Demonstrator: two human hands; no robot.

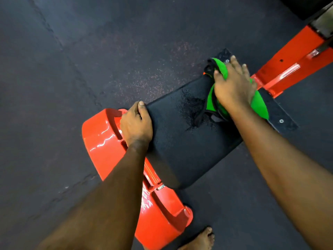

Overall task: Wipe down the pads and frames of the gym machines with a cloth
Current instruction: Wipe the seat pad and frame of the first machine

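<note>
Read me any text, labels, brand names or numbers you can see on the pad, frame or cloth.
None can be read.
Pad: plain black, no print.
Cloth: green with dark trim, no label showing.
Frame: orange, with pale streaks that look like glare; near the pad's lower end they are too blurred to tell from lettering.

Bunched green cloth (259, 105) on far end of black textured pad (180, 150), glossy orange frame (100, 141) at both pad ends

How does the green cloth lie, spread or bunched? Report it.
Bunched: the cloth lies crumpled under the right hand on the pad.
</note>
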